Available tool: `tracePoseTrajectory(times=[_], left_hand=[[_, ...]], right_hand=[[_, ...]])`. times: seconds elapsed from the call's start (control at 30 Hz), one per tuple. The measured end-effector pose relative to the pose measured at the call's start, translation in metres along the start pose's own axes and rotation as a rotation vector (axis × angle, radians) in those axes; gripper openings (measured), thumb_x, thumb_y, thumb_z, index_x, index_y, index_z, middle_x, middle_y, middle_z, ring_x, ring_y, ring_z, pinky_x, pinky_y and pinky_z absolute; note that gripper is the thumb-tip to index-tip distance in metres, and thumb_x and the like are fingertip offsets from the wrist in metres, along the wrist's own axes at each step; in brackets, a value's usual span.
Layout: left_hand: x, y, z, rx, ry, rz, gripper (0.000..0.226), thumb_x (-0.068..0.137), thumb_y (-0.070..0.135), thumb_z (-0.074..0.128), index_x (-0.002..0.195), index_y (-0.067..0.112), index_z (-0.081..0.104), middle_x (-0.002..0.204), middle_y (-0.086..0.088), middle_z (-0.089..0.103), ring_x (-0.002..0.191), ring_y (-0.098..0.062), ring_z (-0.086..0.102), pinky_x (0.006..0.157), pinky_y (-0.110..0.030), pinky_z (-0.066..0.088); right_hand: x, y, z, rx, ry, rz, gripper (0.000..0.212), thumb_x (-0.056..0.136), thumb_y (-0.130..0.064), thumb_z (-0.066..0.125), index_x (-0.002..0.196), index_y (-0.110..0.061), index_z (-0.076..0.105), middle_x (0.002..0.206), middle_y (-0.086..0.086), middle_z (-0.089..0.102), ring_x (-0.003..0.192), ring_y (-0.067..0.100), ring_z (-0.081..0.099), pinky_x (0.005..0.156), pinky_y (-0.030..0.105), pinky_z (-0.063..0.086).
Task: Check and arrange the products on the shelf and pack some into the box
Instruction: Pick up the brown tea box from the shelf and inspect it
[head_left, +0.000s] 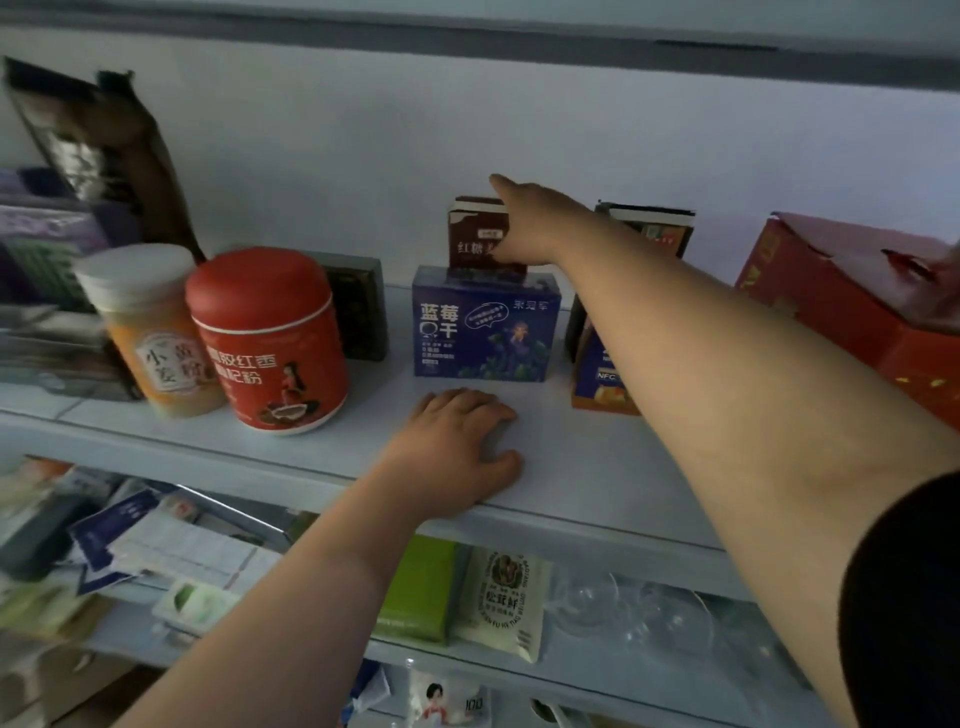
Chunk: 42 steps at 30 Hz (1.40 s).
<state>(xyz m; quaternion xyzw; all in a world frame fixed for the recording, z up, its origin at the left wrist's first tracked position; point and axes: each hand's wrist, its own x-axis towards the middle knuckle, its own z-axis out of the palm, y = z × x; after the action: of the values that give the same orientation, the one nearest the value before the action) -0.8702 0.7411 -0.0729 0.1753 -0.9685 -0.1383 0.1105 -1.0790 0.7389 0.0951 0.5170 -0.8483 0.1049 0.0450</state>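
Note:
A small brown box (475, 239) stands on top of a blue blueberry box (485, 327) at the back middle of the white shelf (571, 467). My right hand (530, 223) reaches in from the right and wraps the brown box's right side, index finger over its top; the thumb is hidden. My left hand (457, 447) lies palm down on the shelf near its front edge, just in front of the blue box, holding nothing. To the left stand a red canister (267, 343) and a jar with a white lid (150, 332).
An orange and blue carton (597, 374) and a dark box (654, 228) sit behind my right arm, a large red box (857, 312) at far right. A tall brown bag (104, 150) leans at the left. The lower shelf holds a green pack (421, 587), a white pouch (504, 597) and clear glassware (649, 613).

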Motion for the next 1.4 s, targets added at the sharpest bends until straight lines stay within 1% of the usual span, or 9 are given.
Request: tracePoseTrajectory(times=[0.2, 0.4, 0.53, 0.63, 0.87, 1.03, 1.13, 1.33, 1.4], left_hand=[[-0.001, 0.000, -0.003, -0.046, -0.012, -0.016, 0.087, 0.071, 0.076, 0.027, 0.142, 0.034, 0.053, 0.150, 0.008, 0.048, 0.142, -0.016, 0.036, 0.121, -0.035, 0.022], [-0.001, -0.001, -0.003, -0.032, -0.015, -0.009, 0.058, 0.093, 0.058, 0.055, 0.145, 0.034, 0.049, 0.154, 0.007, 0.043, 0.144, -0.017, 0.032, 0.123, -0.033, 0.018], [-0.001, 0.000, -0.006, -0.031, -0.009, 0.011, 0.056, 0.096, 0.054, 0.055, 0.147, 0.033, 0.048, 0.154, 0.007, 0.042, 0.145, -0.016, 0.031, 0.123, -0.033, 0.018], [-0.001, -0.001, -0.007, -0.032, -0.006, 0.013, 0.056, 0.096, 0.054, 0.055, 0.147, 0.033, 0.047, 0.155, 0.007, 0.042, 0.146, -0.017, 0.030, 0.123, -0.034, 0.017], [-0.002, 0.000, -0.010, -0.040, 0.009, 0.032, 0.055, 0.096, 0.052, 0.054, 0.148, 0.032, 0.047, 0.155, 0.007, 0.042, 0.144, -0.017, 0.032, 0.121, -0.031, 0.019], [-0.001, -0.005, -0.008, -0.112, 0.026, 0.019, 0.053, 0.095, 0.050, 0.058, 0.143, 0.031, 0.052, 0.150, 0.008, 0.047, 0.141, -0.017, 0.038, 0.119, -0.030, 0.024], [0.002, -0.008, -0.011, -0.232, 0.008, -0.030, 0.050, 0.095, 0.046, 0.061, 0.141, 0.029, 0.054, 0.147, 0.005, 0.050, 0.137, -0.017, 0.043, 0.113, -0.028, 0.032], [0.000, -0.019, -0.015, -0.761, 0.266, -0.231, 0.021, 0.096, 0.025, 0.063, 0.114, 0.033, 0.063, 0.117, 0.007, 0.066, 0.106, -0.016, 0.063, 0.084, -0.029, 0.046], [-0.001, -0.022, -0.021, -1.081, 0.350, -0.345, 0.010, 0.095, 0.028, 0.061, 0.103, 0.033, 0.065, 0.113, -0.001, 0.070, 0.098, -0.018, 0.067, 0.086, -0.038, 0.056]], right_hand=[[0.015, -0.001, -0.008, -0.170, -0.015, 0.104, 0.068, 0.087, -0.029, 0.079, 0.143, -0.006, 0.048, 0.144, 0.019, 0.038, 0.100, 0.027, 0.056, 0.076, 0.033, 0.044], [0.009, 0.004, -0.003, 0.022, 0.009, 0.129, 0.084, 0.081, -0.016, 0.083, 0.146, -0.007, 0.032, 0.127, 0.016, 0.055, 0.101, 0.026, 0.055, 0.064, 0.033, 0.044], [0.003, 0.003, -0.009, 0.050, -0.007, 0.164, 0.097, 0.075, -0.021, 0.088, 0.153, -0.011, 0.031, 0.142, 0.016, 0.041, 0.120, 0.031, 0.053, 0.091, 0.042, 0.053], [-0.002, 0.001, -0.010, 0.050, 0.020, 0.159, 0.080, 0.076, -0.021, 0.087, 0.144, -0.009, 0.047, 0.140, 0.015, 0.038, 0.104, 0.026, 0.056, 0.082, 0.034, 0.050], [-0.049, 0.004, -0.003, 0.102, 0.500, -0.080, 0.063, 0.084, -0.012, 0.078, 0.140, -0.011, 0.050, 0.142, 0.014, 0.035, 0.124, 0.027, 0.051, 0.107, 0.028, 0.040], [-0.097, 0.009, 0.011, 0.171, 0.761, -0.186, 0.066, 0.080, -0.007, 0.079, 0.141, -0.009, 0.053, 0.142, 0.019, 0.042, 0.130, 0.028, 0.048, 0.106, 0.021, 0.038], [-0.132, 0.006, 0.017, 0.226, 0.866, -0.226, 0.070, 0.077, -0.004, 0.082, 0.141, -0.006, 0.054, 0.140, 0.019, 0.045, 0.131, 0.024, 0.045, 0.108, 0.004, 0.028], [-0.188, -0.014, 0.008, 0.455, 0.988, -0.195, 0.071, 0.077, -0.010, 0.084, 0.141, -0.007, 0.053, 0.132, 0.004, 0.045, 0.120, -0.013, 0.042, 0.104, 0.007, 0.035], [-0.197, -0.017, 0.010, 0.592, 0.928, -0.184, 0.072, 0.078, -0.016, 0.082, 0.143, -0.017, 0.051, 0.134, 0.003, 0.050, 0.126, -0.008, 0.047, 0.107, 0.018, 0.042]])
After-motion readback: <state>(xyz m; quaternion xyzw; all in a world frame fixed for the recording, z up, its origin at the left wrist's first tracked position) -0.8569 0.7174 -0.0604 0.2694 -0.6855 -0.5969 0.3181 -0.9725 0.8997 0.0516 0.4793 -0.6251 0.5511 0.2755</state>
